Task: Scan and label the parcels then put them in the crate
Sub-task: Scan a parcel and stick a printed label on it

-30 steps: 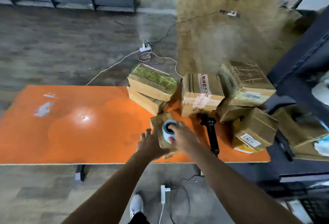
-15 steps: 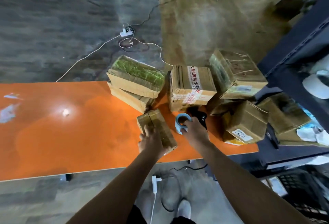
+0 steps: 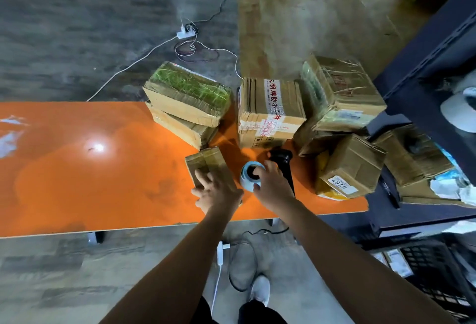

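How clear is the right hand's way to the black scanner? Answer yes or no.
Probably yes. The right hand holds the label roll right beside the scanner; nothing lies between them, though the roll occupies its fingers.

Glossy orange table top [image 3: 103, 169], taped brown cardboard parcels [image 3: 270, 109], matt black plastic scanner [image 3: 282, 160]

An orange bench [image 3: 103, 169] gleams under a lamp's glare, with white scuffs [image 3: 10, 130] at its left end. Beyond it a white power strip [image 3: 184, 33] trails looping cables across the grey floor [image 3: 64, 27], beside a brown floor sheet [image 3: 296, 22]. Dark shelving [image 3: 438, 47] stands on the right.
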